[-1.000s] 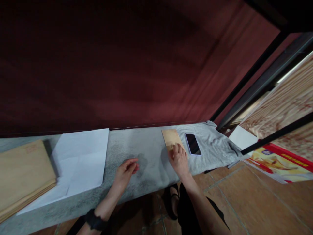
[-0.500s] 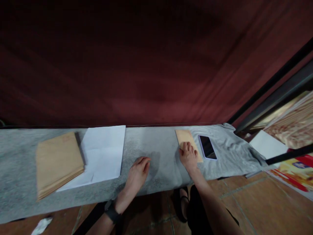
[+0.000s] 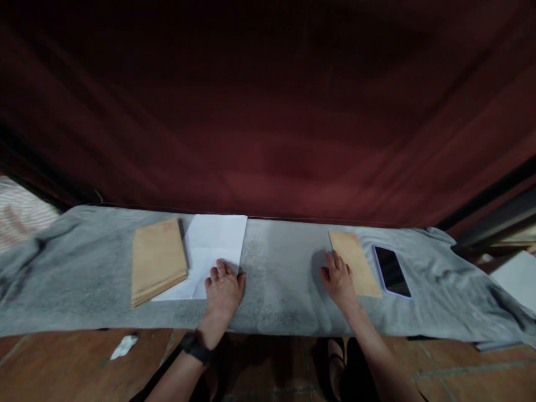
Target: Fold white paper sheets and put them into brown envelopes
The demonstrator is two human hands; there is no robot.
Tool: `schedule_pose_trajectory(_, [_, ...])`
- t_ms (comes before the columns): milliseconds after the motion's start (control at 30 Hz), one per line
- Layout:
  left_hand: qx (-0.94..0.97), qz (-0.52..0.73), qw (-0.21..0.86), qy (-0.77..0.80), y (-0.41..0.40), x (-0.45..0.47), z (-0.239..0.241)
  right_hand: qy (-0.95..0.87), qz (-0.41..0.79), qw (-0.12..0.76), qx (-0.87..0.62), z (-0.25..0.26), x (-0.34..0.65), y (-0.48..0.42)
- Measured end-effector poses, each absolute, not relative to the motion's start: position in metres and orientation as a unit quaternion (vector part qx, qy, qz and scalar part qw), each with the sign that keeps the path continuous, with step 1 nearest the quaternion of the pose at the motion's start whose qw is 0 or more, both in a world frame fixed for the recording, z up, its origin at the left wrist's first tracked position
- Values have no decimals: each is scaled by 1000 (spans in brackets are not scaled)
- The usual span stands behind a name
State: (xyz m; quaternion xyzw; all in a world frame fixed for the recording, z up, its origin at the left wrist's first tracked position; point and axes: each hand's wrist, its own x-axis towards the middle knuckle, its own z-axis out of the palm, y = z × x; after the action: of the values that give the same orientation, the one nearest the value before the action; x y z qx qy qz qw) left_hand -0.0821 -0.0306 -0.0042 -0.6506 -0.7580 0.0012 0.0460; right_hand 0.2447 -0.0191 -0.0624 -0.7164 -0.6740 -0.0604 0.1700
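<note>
My left hand (image 3: 224, 287), wearing a dark watch (image 3: 196, 347) on its wrist, is over the lower right part of the white paper (image 3: 218, 231), fingers apart and holding nothing. Whether the fingertips press on the sheet I cannot tell. Part of that paper lies under a stack of brown envelopes (image 3: 159, 254) at the left. Further right, my right hand (image 3: 340, 283) is open at the left edge of a single brown envelope (image 3: 360, 265), fingers slightly bent. Right of this envelope lies a phone (image 3: 392, 271) with a dark screen and a pale purple edge.
A grey cloth (image 3: 285, 268) covers the long narrow surface. Behind it hangs a dark red curtain (image 3: 268, 139). A crumpled white scrap (image 3: 124, 347) lies on the tiled floor (image 3: 71, 363). White sheets (image 3: 517, 279) and a dark bar (image 3: 494, 195) are at the far right.
My left hand has moved left from the bare cloth onto the white paper. My right hand has slid toward the envelope's left edge, uncovering more of it. The view has turned left.
</note>
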Motion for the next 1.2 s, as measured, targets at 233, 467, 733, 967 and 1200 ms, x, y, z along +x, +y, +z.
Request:
schedule_pose_trajectory(233, [-656, -34, 7, -754, -29, -93, 1, -719, -5, 227, -657, -67, 211, -16])
schedule_pose_trajectory(467, [-713, -69, 10, -698, -30, -90, 21, -708, 107, 325, -618, -60, 188, -15])
schedule_pose_trajectory(733, [-774, -140, -82, -612, -57, 4, 14, -474, 543, 419, -552, -32, 154, -18])
schedule_pose_trajectory(967, [-787, -240, -173, -542, -56, 20, 11, -437, 555, 489, -511, -28, 172, -14])
schedule_pose_trajectory(1200, [-667, -316, -207, -642, -10, -42, -14, -495, 490, 426, -578, -40, 215, -6])
